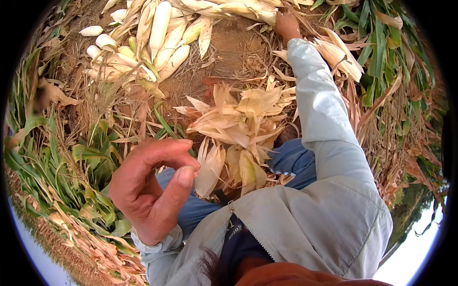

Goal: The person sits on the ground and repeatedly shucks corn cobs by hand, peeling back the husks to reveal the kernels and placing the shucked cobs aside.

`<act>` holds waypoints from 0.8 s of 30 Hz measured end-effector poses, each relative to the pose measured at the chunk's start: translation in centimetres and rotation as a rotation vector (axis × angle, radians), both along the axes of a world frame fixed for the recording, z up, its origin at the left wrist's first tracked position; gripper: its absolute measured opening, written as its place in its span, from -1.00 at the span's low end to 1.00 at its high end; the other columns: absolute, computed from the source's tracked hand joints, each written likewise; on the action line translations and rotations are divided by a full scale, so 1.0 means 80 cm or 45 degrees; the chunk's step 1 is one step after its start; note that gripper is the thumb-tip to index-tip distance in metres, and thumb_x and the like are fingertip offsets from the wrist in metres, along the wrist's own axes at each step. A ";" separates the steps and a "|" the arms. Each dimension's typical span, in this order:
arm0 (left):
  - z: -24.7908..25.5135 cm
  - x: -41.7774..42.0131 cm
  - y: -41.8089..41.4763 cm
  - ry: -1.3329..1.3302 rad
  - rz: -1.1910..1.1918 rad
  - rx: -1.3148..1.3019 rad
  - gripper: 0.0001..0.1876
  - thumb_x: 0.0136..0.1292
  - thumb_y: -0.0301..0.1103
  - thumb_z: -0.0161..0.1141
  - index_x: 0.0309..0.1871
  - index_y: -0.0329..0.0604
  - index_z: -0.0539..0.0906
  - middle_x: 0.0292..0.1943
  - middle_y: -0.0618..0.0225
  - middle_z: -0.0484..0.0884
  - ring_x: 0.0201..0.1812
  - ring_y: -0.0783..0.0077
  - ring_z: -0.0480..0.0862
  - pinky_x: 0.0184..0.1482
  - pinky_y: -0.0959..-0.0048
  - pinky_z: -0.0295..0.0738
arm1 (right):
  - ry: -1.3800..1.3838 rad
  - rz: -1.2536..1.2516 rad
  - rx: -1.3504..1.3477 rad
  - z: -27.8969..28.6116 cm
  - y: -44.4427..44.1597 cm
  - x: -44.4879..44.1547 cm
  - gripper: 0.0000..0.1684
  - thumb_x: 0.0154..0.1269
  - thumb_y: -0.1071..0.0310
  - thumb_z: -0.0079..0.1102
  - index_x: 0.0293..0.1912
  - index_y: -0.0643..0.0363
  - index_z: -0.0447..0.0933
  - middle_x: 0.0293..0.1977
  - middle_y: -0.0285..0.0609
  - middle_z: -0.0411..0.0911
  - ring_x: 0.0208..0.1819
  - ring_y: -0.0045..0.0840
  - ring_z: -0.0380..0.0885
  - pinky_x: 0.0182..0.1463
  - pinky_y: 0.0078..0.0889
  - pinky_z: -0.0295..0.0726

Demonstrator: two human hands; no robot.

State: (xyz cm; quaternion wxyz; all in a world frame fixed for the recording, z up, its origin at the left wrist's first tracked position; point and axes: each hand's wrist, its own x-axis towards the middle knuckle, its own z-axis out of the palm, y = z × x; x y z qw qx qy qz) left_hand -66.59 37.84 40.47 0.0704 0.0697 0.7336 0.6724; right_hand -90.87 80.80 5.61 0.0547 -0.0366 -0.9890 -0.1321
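Note:
My left hand [154, 193] is raised in front of my left knee. Its fingers curl round so that the thumb tip meets a fingertip, and I see nothing between them. At the end of my stretched arm, my right hand [287, 26] grips the near end of a pale ear of corn [263, 13] at the far side of the heap; its fingertips are hidden. Between my knees lies a pile of dry corn husks [241, 121], some peeled open. Bare white ears [159, 30] and ears in pale husk [173, 64] lie heaped at the far left.
Green corn stalks and leaves [93, 153] lie along my left, with more leafy stalks [379, 46] at the right. A dry husk bundle [338, 57] rests beside my right forearm. Brown soil [229, 46] with straw shows between the heap and the husk pile.

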 end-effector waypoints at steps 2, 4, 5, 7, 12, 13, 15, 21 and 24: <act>0.000 0.008 -0.003 -0.050 0.040 -0.004 -0.75 0.12 -0.55 0.23 -0.11 -0.42 0.59 -0.39 0.22 0.62 -0.40 0.51 0.61 -0.29 0.58 0.47 | 0.006 -0.081 -0.164 0.004 -0.045 0.030 -0.37 -0.07 0.00 0.34 -0.08 0.25 0.53 -0.28 0.08 0.57 -0.17 -0.12 0.55 -0.03 -0.22 0.53; 0.006 0.011 -0.001 -0.085 0.066 0.012 -0.76 0.14 -0.54 0.23 -0.11 -0.42 0.59 -0.39 0.24 0.62 -0.39 0.53 0.61 -0.29 0.60 0.48 | -0.162 -0.235 -0.314 0.023 -0.068 0.055 -0.34 -0.12 -0.02 0.35 -0.10 0.26 0.53 -0.25 0.12 0.57 -0.14 -0.10 0.55 -0.03 -0.21 0.53; 0.008 0.012 0.000 -0.078 0.072 -0.014 -0.77 0.18 -0.51 0.23 -0.10 -0.41 0.59 -0.39 0.28 0.62 -0.39 0.56 0.61 -0.29 0.63 0.48 | -0.267 -0.169 -0.553 0.016 -0.070 0.060 -0.30 -0.15 -0.04 0.35 -0.05 0.23 0.51 -0.20 0.13 0.56 -0.10 -0.09 0.54 -0.02 -0.19 0.53; 0.008 0.011 0.002 -0.079 0.060 0.014 -0.77 0.20 -0.51 0.22 -0.09 -0.40 0.59 -0.37 0.28 0.62 -0.39 0.57 0.61 -0.30 0.63 0.48 | -0.387 -0.003 -0.892 0.032 -0.097 0.072 -0.21 -0.16 -0.04 0.33 0.05 0.20 0.42 -0.08 0.17 0.52 -0.04 -0.07 0.52 -0.01 -0.17 0.51; -0.002 0.006 0.006 -0.039 0.080 0.143 -0.73 0.27 -0.47 0.15 0.01 -0.39 0.55 -0.27 0.30 0.61 -0.39 0.57 0.61 -0.35 0.63 0.49 | -0.317 0.309 -1.043 0.205 -0.216 0.148 -0.14 -0.09 0.05 0.28 0.17 0.27 0.24 -0.06 0.18 0.49 -0.06 -0.07 0.51 0.05 -0.16 0.48; -0.007 0.005 0.006 -0.008 0.117 0.147 -0.73 0.28 -0.47 0.14 0.02 -0.38 0.54 -0.27 0.31 0.60 -0.39 0.56 0.62 -0.36 0.62 0.50 | -0.261 0.436 -1.152 0.233 -0.229 0.166 -0.18 -0.08 0.06 0.28 0.14 0.26 0.25 -0.11 0.16 0.50 -0.08 -0.06 0.52 0.03 -0.16 0.49; -0.025 0.004 0.005 0.050 0.184 0.153 -0.71 0.29 -0.47 0.13 0.04 -0.38 0.53 -0.27 0.31 0.58 -0.40 0.55 0.62 -0.39 0.61 0.51 | -0.224 0.526 -1.175 0.298 -0.258 0.213 -0.24 -0.06 0.13 0.28 0.12 0.23 0.26 -0.14 0.12 0.52 -0.12 -0.07 0.54 -0.03 -0.17 0.51; -0.035 0.005 0.022 0.277 0.099 0.172 -0.82 0.30 -0.44 0.15 -0.20 -0.45 0.58 -0.31 0.25 0.58 -0.40 0.52 0.63 -0.38 0.59 0.54 | 0.067 0.702 -1.041 0.403 -0.296 0.327 -0.26 -0.11 0.27 0.33 0.12 0.14 0.29 -0.18 0.03 0.52 -0.14 -0.09 0.54 -0.06 -0.18 0.52; -0.036 0.013 0.019 0.356 0.062 0.293 -0.85 0.25 -0.48 0.17 -0.33 -0.45 0.57 -0.44 0.31 0.55 -0.48 0.53 0.64 -0.44 0.59 0.52 | 0.213 0.687 -0.953 0.411 -0.302 0.352 -0.29 -0.14 0.26 0.37 0.06 0.19 0.33 -0.23 -0.01 0.52 -0.15 -0.13 0.53 -0.06 -0.17 0.49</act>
